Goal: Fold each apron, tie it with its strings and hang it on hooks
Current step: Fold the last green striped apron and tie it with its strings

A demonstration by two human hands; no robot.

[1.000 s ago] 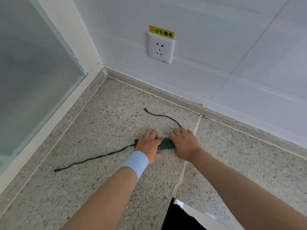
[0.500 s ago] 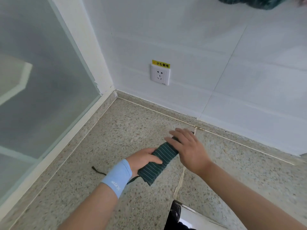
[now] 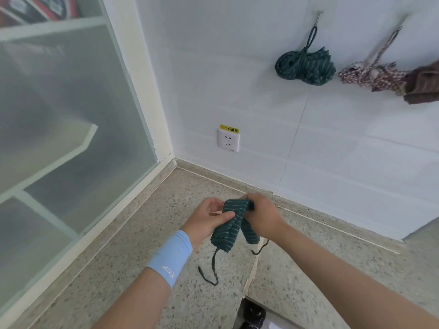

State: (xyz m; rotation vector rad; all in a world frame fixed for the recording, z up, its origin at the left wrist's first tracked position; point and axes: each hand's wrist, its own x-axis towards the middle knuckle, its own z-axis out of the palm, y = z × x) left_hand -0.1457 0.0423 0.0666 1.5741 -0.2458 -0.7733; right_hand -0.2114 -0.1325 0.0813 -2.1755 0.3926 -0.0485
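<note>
Both hands hold a folded green striped apron (image 3: 234,224) above the speckled counter (image 3: 118,257): the left hand (image 3: 209,220) pinches it between thumb and fingers, and the right hand (image 3: 261,217) curls round its bent top. Two dark strings (image 3: 212,264) dangle from its lower ends. On the white wall (image 3: 237,67), a tied green apron (image 3: 305,64) and a checked apron (image 3: 373,76) hang from hooks (image 3: 318,17) above a socket (image 3: 228,140).

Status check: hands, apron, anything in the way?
Left hand and right hand both grip green striped apron, bent double above counter. Strings dangling, untied. Nothing in the way; green bundle hangs on hook.
</note>
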